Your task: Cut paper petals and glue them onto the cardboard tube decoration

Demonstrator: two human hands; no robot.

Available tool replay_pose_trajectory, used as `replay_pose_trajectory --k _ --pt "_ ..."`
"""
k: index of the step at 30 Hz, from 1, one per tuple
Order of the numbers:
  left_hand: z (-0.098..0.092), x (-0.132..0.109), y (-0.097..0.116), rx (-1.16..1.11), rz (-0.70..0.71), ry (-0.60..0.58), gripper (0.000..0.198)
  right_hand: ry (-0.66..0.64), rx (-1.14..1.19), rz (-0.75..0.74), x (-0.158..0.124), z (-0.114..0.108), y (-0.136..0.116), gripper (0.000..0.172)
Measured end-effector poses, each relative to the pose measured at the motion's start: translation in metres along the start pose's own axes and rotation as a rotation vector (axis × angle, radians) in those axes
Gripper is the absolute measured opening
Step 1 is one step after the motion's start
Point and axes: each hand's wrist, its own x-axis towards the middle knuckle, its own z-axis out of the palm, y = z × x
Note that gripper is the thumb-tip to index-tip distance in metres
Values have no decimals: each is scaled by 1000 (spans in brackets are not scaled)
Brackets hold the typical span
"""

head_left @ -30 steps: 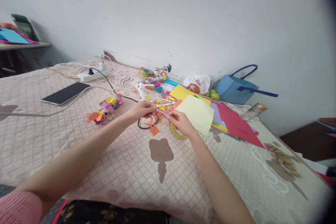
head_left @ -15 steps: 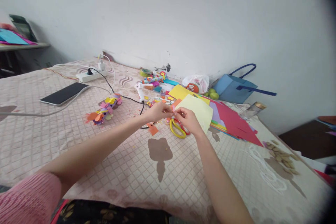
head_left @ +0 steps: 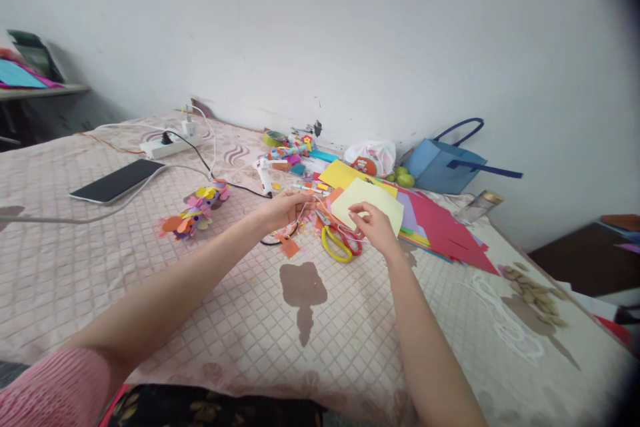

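My left hand (head_left: pixel 287 211) is closed in a pinch on a thin white string (head_left: pixel 301 211), which loops down beside its fingertips. My right hand (head_left: pixel 373 225) hovers over a pale yellow sheet (head_left: pixel 361 195), thumb and fingertips drawn together; whatever sits between them is too small to make out. Between the two hands lies a pair of scissors (head_left: pixel 336 247) with one yellow and one red handle, more thin white strand crossing the red one. Orange paper scraps (head_left: pixel 289 247) lie just below my left hand.
A glue gun (head_left: pixel 263 175) stands behind my left hand. A flower-covered paper craft (head_left: pixel 197 210), a black tablet-like device (head_left: pixel 117 181) and a power strip (head_left: pixel 170 145) lie left. Coloured sheets (head_left: pixel 440 227), a blue bag (head_left: pixel 443 167), a jar (head_left: pixel 481 205) and peanuts (head_left: pixel 535 297) are right.
My hands, fingertips together half a second ago, have drawn apart, left hand leftward and right hand slightly rightward. The white string and scissors between them now show more.
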Motion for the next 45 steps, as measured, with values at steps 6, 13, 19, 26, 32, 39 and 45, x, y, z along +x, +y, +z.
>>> replay_pose_trajectory --k 6,13,19,26,32,39,45 --pt "-5 0 -2 -149 19 2 11 -250 -387 1 -17 6 2 22" --pt "-14 2 -3 -146 21 2 16 -195 -579 105 -22 27 14 21" --pt "-16 3 -2 -191 52 26 13 -198 -678 158 -21 33 3 22" --pt "-13 16 11 -270 87 74 11 -238 -635 158 -39 13 -10 27" --pt "-6 45 25 -258 163 -2 16 -383 -58 226 -72 -17 4 26" --pt "-7 57 15 -229 88 -36 13 -422 536 358 -101 -5 -9 33" --pt "-1 39 8 -192 38 -191 22 -346 945 177 -99 23 -26 41"
